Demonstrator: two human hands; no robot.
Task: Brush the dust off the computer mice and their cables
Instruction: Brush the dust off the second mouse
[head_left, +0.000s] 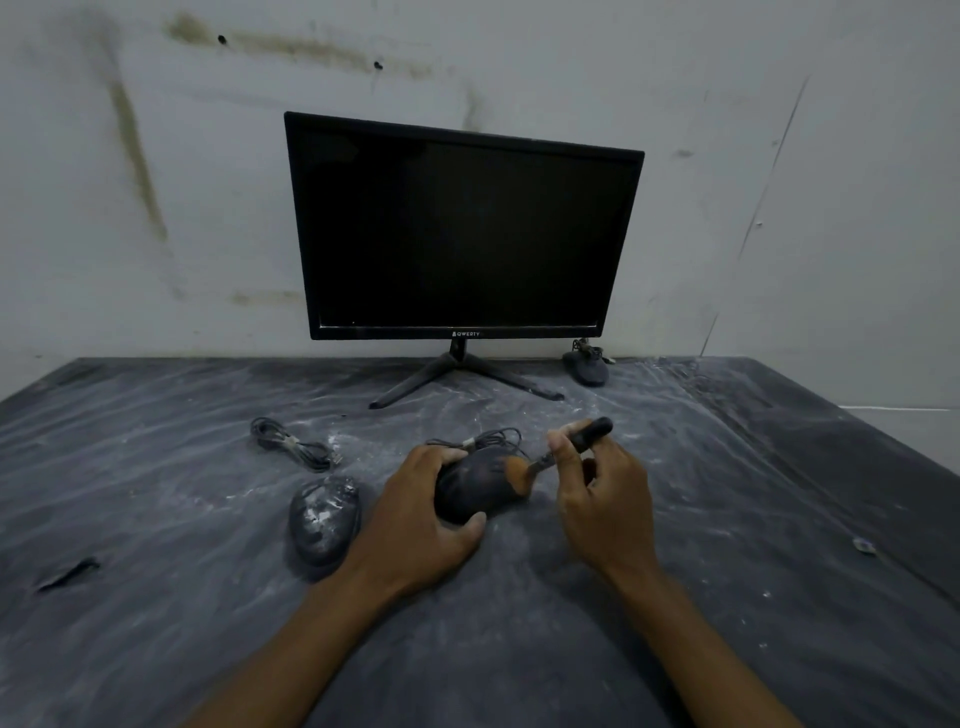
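Note:
My left hand (426, 514) grips a black computer mouse (475, 488) at the middle of the dusty table. My right hand (602, 499) holds a small brush (571, 447) by its black handle, its brown bristles touching the top of that mouse. The mouse's coiled cable (493, 439) lies just behind it. A second, dust-covered mouse (323, 519) rests to the left of my left hand, with its bundled cable (291, 444) behind it. A third mouse (587, 366) with its cable sits at the back right, near the wall.
A black monitor (462, 228) on a splayed stand (457, 374) stands at the back centre against the white wall. The table (727, 519) is covered in dark plastic sheeting with white dust. A small scrap (863, 545) lies at right, a dark tear (67, 571) at left.

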